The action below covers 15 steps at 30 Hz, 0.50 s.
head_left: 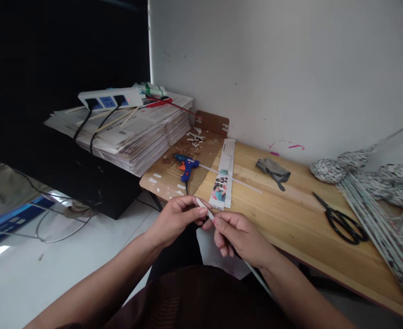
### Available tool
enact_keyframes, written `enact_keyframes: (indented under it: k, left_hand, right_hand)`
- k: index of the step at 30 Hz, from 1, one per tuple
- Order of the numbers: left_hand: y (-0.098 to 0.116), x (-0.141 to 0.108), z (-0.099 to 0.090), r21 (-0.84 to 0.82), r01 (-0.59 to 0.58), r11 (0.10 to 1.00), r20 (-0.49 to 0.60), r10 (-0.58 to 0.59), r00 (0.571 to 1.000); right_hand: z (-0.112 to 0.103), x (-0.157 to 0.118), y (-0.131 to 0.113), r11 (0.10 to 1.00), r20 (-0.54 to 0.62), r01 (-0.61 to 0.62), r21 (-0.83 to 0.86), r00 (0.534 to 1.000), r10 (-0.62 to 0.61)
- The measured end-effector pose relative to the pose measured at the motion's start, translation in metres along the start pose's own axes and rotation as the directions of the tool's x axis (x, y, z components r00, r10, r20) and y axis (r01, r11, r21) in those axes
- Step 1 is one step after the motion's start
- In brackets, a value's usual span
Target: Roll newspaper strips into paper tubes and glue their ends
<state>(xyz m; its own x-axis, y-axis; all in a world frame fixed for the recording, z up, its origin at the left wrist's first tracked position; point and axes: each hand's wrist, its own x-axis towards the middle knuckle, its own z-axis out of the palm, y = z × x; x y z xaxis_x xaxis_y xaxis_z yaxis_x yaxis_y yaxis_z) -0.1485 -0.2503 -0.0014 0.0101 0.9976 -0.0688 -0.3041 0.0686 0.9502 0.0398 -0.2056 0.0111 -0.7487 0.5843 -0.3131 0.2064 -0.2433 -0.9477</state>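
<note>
Close in front of my body, a thin white rolled paper tube [205, 208] slants between both hands. My left hand [181, 216] pinches its upper end between thumb and fingers. Lower down the same tube, my right hand [237, 232] has thumb and fingers closed on it. A pale length of it comes out beneath my right wrist. Just beyond the hands, printed paper strips [226, 171] lie on the wooden table [290, 214]. A blue glue gun [187, 167] rests behind them on stained cardboard [204, 141], a long clear glue stick in its back.
Black scissors [340, 221] and a grey cloth [273, 171] lie on the table. At the right are a bundle of paper rods [376, 228] and woven paper balls [328, 170]. A newspaper stack [129, 137] carries a power strip [110, 99] with black cords.
</note>
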Motion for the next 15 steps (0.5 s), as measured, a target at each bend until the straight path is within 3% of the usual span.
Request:
enact_keyframes:
  k: [6, 15]
  left_hand:
    - [-0.0003, 0.0013, 0.0001, 0.014, -0.014, 1.000, 0.003, 0.013, 1.000]
    - [-0.0019, 0.0007, 0.0041, -0.010, 0.001, 1.000, -0.002, -0.001, 1.000]
  right_hand:
    - [-0.0024, 0.0000, -0.0009, 0.996, 0.051, -0.044, 0.080, 0.998, 0.040]
    - [-0.0020, 0.0009, 0.0066, 0.994, 0.039, -0.040, 0.101, 0.999, 0.036]
